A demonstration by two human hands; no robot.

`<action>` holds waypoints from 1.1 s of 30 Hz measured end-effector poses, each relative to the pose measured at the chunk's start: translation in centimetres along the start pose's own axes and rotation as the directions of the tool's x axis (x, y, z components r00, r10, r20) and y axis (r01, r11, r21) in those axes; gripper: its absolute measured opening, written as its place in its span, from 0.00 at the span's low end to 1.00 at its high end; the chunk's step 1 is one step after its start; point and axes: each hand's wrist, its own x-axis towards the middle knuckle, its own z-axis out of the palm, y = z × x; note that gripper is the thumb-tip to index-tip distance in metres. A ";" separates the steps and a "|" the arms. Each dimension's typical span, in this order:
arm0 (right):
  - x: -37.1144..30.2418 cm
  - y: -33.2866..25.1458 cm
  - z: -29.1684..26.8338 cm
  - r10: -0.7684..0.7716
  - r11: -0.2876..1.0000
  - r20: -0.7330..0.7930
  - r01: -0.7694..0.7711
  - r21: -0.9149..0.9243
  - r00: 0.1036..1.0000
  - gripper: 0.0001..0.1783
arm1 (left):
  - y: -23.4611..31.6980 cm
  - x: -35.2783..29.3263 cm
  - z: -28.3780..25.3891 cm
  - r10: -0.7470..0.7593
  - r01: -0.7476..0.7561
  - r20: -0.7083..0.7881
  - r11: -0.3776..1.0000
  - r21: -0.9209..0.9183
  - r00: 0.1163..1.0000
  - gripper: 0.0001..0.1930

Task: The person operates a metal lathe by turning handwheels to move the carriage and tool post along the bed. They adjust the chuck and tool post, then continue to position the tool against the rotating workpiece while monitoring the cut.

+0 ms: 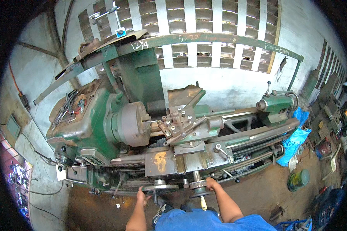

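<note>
A green metal lathe stretches across the view. My left hand (142,196) is closed on the left rim of the large carriage handwheel (164,188), close to its dark handle (155,197). My right hand (210,184) grips the right side of the smaller cross-slide handwheel (197,185), from which a pale handle (203,203) points down. Beyond the wheels sits the carriage, topped by a tool post (176,122) with several bolts. Left of it is the round chuck (133,124), with a short bar-like part (156,128) between chuck and tool post. Fingers of both hands are partly hidden.
Spanners and small tools (68,109) lie on the headstock (85,119). The tailstock (277,103) stands at the bed's right end, near a blue plastic bag (294,142). A green bucket (298,179) is on the floor. A magnetic stand (119,29) rises above the headstock.
</note>
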 end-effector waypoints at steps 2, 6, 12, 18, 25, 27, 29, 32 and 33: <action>1.1 0.9 0.6 -0.010 1.000 -0.054 0.011 0.010 0.998 0.16 | 0.2 -0.5 0.2 0.024 -0.026 0.048 0.999 0.024 0.999 0.23; 1.3 1.9 0.7 -0.016 0.998 -0.040 0.014 -0.066 0.999 0.19 | 0.3 -1.1 0.4 0.033 -0.032 -0.014 0.999 0.040 0.999 0.27; 0.2 1.6 0.0 -0.112 0.977 0.002 0.110 -0.181 0.994 0.19 | -0.1 -0.6 0.2 -0.024 0.027 0.064 0.998 -0.056 0.998 0.27; 2.0 3.7 1.7 -0.179 0.984 -0.061 0.178 -0.018 0.982 0.22 | 1.5 -2.2 0.6 0.049 -0.035 -0.057 0.973 0.226 0.997 0.29; 0.4 2.7 0.2 -0.229 0.973 -0.015 0.229 0.000 0.973 0.27 | 4.1 -5.6 2.5 0.595 -0.552 0.240 0.423 0.718 0.767 0.22; -0.1 1.5 -0.4 -0.053 0.998 0.063 0.050 0.043 0.997 0.28 | 3.7 -5.5 2.5 0.654 -0.636 0.298 0.369 0.677 0.696 0.23; -0.3 0.3 -0.7 -0.004 0.990 0.114 0.020 -0.140 0.993 0.16 | 3.2 -4.6 2.0 0.624 -0.586 0.277 0.366 0.723 0.731 0.23; -1.0 -1.2 -0.5 -0.038 0.979 0.112 0.059 -0.193 0.993 0.14 | 2.9 -1.8 1.2 0.660 -0.617 0.377 0.167 0.769 0.649 0.16; -1.2 -1.7 -0.6 -0.034 0.996 0.014 0.035 -0.085 0.999 0.14 | 3.3 -0.3 1.3 0.577 -0.536 0.252 0.395 0.746 0.777 0.16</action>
